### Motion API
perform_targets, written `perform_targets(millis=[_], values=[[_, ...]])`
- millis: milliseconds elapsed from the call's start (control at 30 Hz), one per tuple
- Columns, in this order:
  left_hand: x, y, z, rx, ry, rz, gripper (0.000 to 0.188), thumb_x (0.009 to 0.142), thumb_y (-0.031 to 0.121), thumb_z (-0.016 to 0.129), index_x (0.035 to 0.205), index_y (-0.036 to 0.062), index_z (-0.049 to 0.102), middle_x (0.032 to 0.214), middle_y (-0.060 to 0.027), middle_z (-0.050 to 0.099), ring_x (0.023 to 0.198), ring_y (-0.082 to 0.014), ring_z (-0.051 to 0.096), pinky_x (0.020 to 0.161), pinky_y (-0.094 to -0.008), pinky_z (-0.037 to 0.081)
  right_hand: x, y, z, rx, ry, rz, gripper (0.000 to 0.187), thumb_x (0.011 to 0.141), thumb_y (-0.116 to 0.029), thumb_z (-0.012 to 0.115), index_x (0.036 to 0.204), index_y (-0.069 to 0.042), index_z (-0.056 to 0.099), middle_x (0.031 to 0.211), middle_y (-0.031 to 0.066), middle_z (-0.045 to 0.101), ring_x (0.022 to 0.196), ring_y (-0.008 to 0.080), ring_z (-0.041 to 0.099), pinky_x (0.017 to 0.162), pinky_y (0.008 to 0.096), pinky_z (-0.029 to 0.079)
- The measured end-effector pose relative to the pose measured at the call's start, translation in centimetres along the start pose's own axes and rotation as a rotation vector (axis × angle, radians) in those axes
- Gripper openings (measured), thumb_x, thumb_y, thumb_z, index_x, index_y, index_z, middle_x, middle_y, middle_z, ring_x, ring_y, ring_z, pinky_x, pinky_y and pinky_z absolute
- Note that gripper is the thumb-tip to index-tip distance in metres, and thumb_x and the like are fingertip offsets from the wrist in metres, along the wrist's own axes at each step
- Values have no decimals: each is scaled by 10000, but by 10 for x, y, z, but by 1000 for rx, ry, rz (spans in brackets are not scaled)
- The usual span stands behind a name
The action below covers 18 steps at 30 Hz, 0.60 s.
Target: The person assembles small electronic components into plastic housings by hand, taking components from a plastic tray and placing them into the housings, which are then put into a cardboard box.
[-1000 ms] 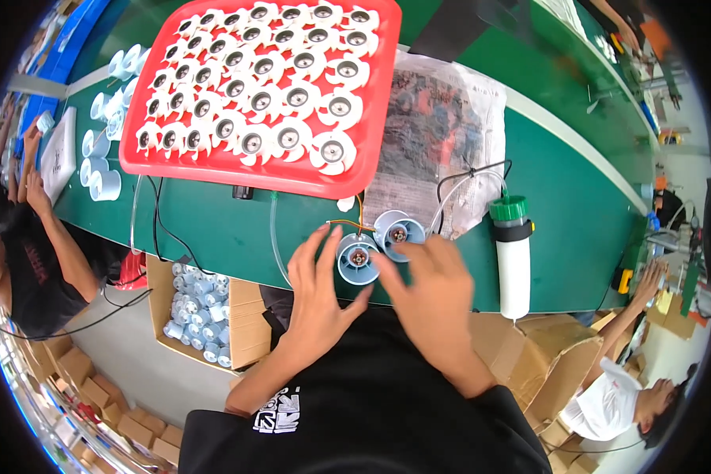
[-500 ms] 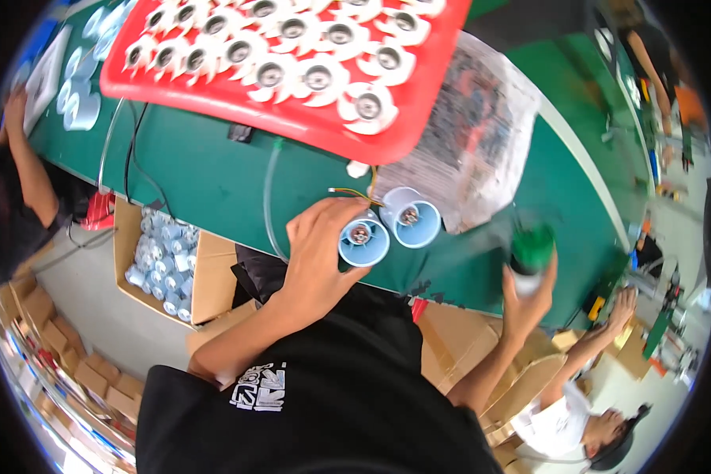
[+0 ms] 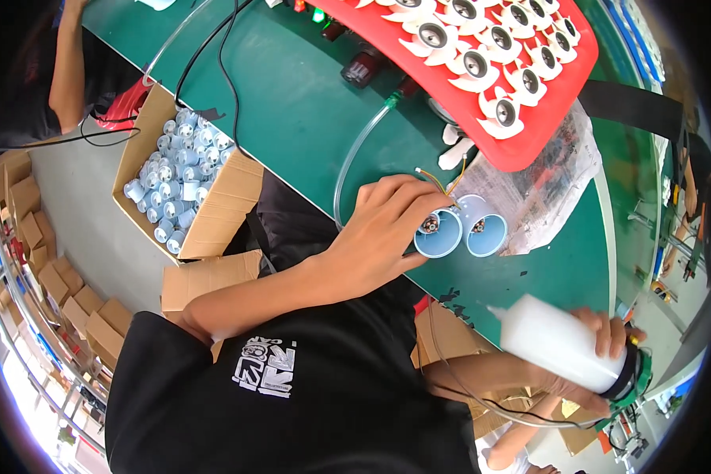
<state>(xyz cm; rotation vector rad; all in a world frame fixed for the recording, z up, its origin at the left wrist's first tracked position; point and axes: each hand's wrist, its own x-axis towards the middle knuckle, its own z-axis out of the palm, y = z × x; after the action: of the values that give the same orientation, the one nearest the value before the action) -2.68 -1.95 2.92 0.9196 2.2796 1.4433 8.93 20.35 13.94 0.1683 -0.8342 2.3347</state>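
Note:
My left hand point(image 3: 383, 229) is closed round a light-blue cup-shaped fan housing point(image 3: 448, 242) on the green table, its open mouth toward me. A second light-blue housing point(image 3: 493, 237) lies right beside it. Inside each housing a small metal-and-copper motor core shows, and thin coloured wires point(image 3: 450, 188) stick out behind them. Off the table's near right edge, my right hand point(image 3: 596, 355) grips a white dispensing syringe point(image 3: 557, 336). It is tilted, with its narrow nozzle pointing up and left, and its green-and-black cap point(image 3: 636, 375) trails a hose.
A red tray point(image 3: 521, 154) of white fan impellers stands at the far right, over a plastic-wrapped slab point(image 3: 557, 193). A clear hose point(image 3: 347, 166) and black cables cross the table point(image 3: 292, 103). Left, a cardboard box point(image 3: 221, 209) holds many blue housings. Another person's arm point(image 3: 67, 71) is far left.
My right hand has swung the syringe from upright to tilted, nozzle up, and moved it right and nearer. The view has shifted; my left hand still holds the housing.

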Motion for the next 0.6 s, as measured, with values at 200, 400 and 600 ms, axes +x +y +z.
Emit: perform_targets(millis=[200,400,600], values=[[-3,0,2,-8,21,-18,744,606,89,837,1279,126,524,1250,-53,523,1222,-268,443,969,-396,339,10,61,-4,-244,25,-52,963,718,-593,740,1397,-49,328,995,70,467,803,220,459,748,432,357],[-2,-1,6,-15,27,10,745,588,100,844,1259,142,523,1245,-40,525,1224,-263,440,963,-397,338,8,78,-15,-318,53,-67,963,736,-652,684,1387,-36,330,999,95,465,788,244,457,735,454,362],[-3,-1,6,-2,42,3,740,574,104,848,1239,147,525,1243,-37,526,1222,-261,441,955,-402,338,10,78,-21,-351,-1,-45,952,761,-681,647,1387,-33,337,1009,102,468,797,251,454,752,461,354]])
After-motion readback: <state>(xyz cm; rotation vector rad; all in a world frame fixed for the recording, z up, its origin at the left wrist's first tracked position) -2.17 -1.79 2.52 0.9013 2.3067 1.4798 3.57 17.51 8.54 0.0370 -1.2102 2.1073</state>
